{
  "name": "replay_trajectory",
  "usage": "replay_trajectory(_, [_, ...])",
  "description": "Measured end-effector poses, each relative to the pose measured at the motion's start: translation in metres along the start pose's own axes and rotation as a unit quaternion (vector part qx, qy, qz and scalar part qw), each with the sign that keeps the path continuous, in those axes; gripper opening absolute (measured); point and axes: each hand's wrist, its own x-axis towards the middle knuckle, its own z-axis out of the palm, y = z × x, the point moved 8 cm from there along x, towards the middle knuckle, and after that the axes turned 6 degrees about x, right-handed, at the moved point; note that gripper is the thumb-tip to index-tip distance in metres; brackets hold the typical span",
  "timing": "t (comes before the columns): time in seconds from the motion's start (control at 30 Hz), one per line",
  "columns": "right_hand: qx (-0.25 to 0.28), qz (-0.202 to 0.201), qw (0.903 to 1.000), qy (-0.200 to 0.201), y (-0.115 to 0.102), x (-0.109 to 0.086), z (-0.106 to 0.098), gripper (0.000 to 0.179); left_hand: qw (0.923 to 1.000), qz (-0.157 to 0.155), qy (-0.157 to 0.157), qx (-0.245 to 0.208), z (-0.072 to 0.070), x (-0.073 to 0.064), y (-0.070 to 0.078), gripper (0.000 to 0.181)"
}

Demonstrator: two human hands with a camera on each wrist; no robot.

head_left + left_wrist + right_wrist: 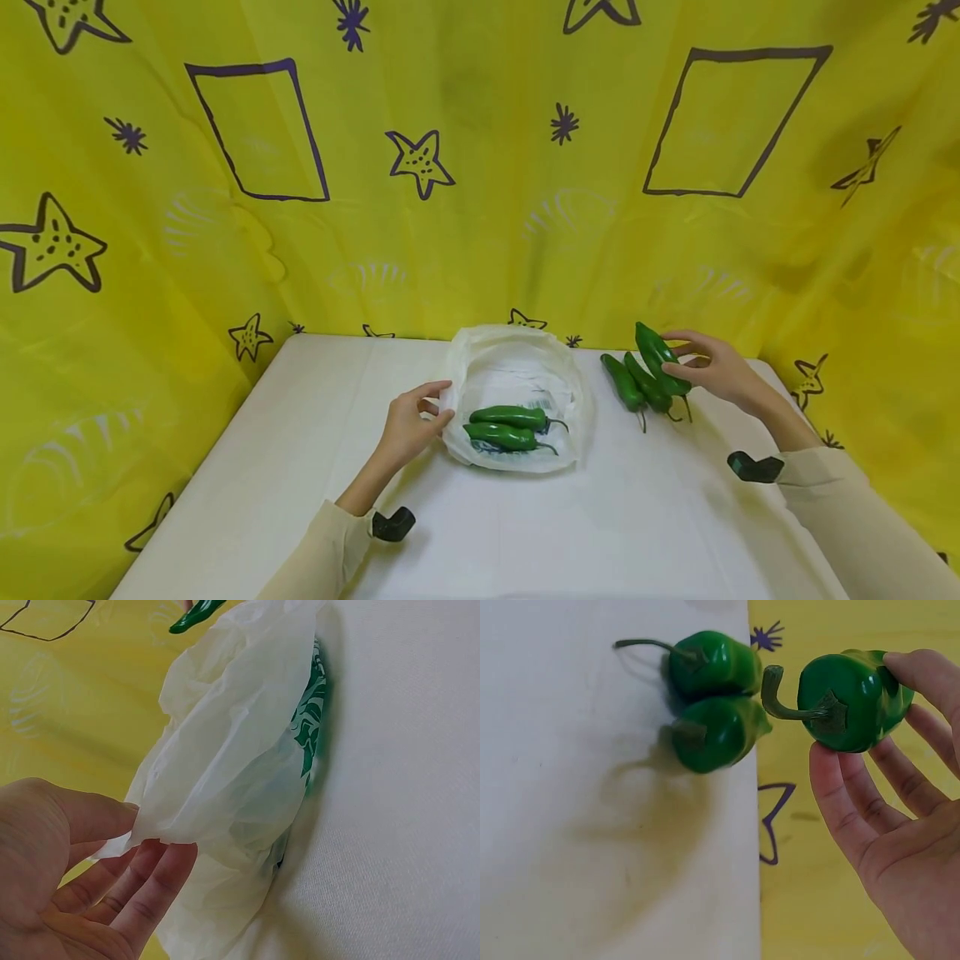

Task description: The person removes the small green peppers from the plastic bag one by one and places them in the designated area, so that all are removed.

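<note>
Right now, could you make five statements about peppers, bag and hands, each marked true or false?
1. Two green chili peppers lie inside the plastic bag. True.
2. The left hand holds a pepper. False: it pinches the bag's rim.
3. The right hand holds one pepper. True.
4. Every pepper is bagged. False: two loose peppers lie on the white table.
5. In the head view, the bag is left of the loose peppers. True.

On the bench (487,533) we are seeing a bag (584,417), two peppers (501,437) lying inside, our left hand (407,427) gripping its left side. To its right, two more peppers (621,382) are lying, our right hand (716,367) holding another pepper (654,348) beside them; a curtain (480,250) is hanging behind.
</note>
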Motion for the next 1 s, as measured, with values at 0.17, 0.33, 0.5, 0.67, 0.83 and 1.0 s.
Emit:
replay_trajectory(0.17, [0.026,0.022,0.9994,0.005,0.021,-0.003,-0.006,0.064,1.0000,0.000,0.001,0.003,0.000,0.000,0.001,0.043])
replay_trajectory(0.33, [0.047,0.042,0.9980,0.010,0.039,-0.007,-0.007,0.067,1.0000,0.004,0.000,0.004,0.000,-0.001,0.001,0.043])
replay_trajectory(0.5, [0.053,0.058,0.9967,0.018,0.056,-0.008,-0.007,0.071,1.0000,0.005,0.000,0.004,0.000,-0.001,0.002,0.043])
replay_trajectory(0.67, [0.063,0.077,0.9947,0.025,0.073,-0.007,-0.007,0.074,1.0000,0.005,0.000,-0.002,0.000,-0.001,0.002,0.043])
replay_trajectory(0.83, [0.069,0.091,0.9929,0.032,0.087,-0.008,-0.004,0.076,0.9999,0.008,0.001,-0.006,0.001,-0.001,0.001,0.043])
replay_trajectory(1.0, [0.078,0.094,0.9918,0.038,0.092,-0.008,-0.001,0.075,0.9999,0.008,0.002,-0.010,0.001,-0.001,0.001,0.042])
